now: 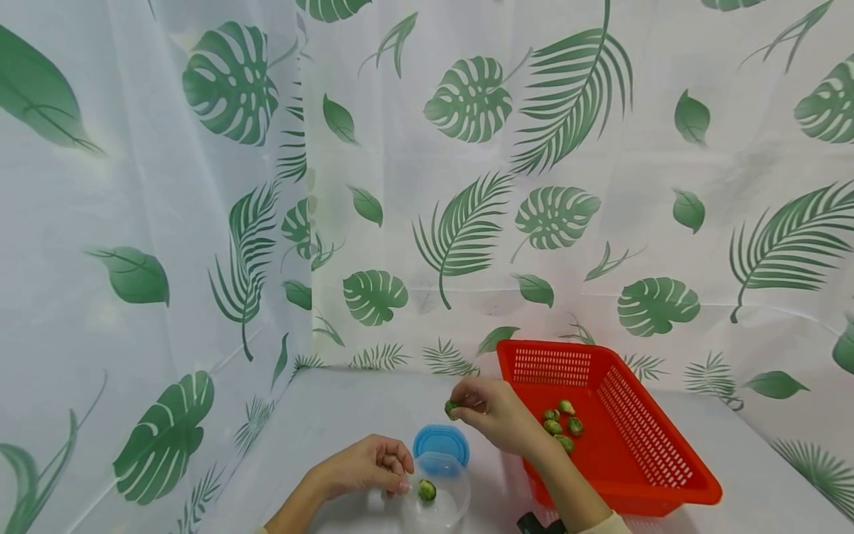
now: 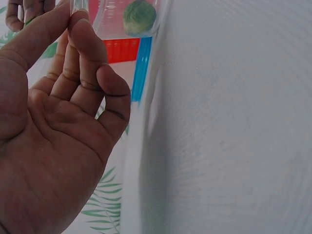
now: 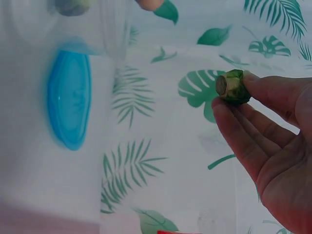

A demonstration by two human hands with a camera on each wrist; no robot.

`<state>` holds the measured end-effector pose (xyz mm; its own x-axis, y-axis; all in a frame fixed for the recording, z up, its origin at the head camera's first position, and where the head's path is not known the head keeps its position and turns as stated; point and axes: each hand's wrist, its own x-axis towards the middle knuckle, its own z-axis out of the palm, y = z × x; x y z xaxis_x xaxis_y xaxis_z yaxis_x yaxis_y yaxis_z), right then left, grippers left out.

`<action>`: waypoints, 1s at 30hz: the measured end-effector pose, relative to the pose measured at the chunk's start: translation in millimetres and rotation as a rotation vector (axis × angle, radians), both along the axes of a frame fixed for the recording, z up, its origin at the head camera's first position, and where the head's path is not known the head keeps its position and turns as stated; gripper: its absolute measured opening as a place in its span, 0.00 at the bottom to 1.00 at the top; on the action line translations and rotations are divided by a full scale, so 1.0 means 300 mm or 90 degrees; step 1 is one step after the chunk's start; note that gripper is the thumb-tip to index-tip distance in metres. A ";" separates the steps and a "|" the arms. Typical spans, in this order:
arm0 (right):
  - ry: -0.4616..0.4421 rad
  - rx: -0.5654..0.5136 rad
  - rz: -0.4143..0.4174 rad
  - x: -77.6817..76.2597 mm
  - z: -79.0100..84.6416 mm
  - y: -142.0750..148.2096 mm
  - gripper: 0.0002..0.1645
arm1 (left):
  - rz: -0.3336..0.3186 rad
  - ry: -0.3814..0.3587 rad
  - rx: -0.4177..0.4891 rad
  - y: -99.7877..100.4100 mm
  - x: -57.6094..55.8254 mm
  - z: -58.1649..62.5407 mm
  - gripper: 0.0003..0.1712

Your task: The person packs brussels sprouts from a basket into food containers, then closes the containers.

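Between thumb and fingertips, my right hand [image 1: 497, 414] pinches a Brussels sprout [image 3: 233, 87], its cut stem end showing in the right wrist view. That hand is raised above the table, beyond the clear plastic container [image 1: 455, 498]. My left hand [image 1: 370, 467] pinches the container's rim at its left side, thumb against fingers, as the left wrist view [image 2: 73, 92] also shows. Inside the container lies one Brussels sprout [image 1: 427, 490]. A blue lid [image 1: 440, 443] lies flat on the table just behind the container, partly seen through its clear wall.
A red perforated basket [image 1: 657, 437] stands at the right, with several Brussels sprouts [image 1: 552, 426] at its left side; my right forearm crosses its near left edge. A black object [image 1: 531, 523] lies at the table's front. Leaf-printed sheeting [image 1: 467, 222] hangs behind and at the left.
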<state>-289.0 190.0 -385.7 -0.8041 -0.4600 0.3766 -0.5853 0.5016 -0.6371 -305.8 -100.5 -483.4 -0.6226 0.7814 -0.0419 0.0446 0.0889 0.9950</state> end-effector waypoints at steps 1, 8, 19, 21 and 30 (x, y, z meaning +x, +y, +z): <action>-0.001 0.006 -0.005 0.002 -0.006 0.001 0.07 | -0.001 0.002 -0.001 0.000 -0.001 0.000 0.16; -0.008 0.032 -0.005 0.010 -0.035 0.006 0.06 | -0.002 -0.004 -0.005 -0.002 -0.008 -0.005 0.14; -0.032 0.029 0.004 0.014 -0.043 0.000 0.06 | 0.010 -0.007 -0.011 0.000 0.002 0.009 0.16; -0.038 0.025 0.007 0.017 -0.042 -0.002 0.06 | 0.007 -0.006 -0.008 0.000 0.002 0.008 0.16; -0.070 0.003 0.035 0.031 -0.055 -0.012 0.05 | 0.006 -0.007 -0.009 -0.001 -0.004 -0.004 0.15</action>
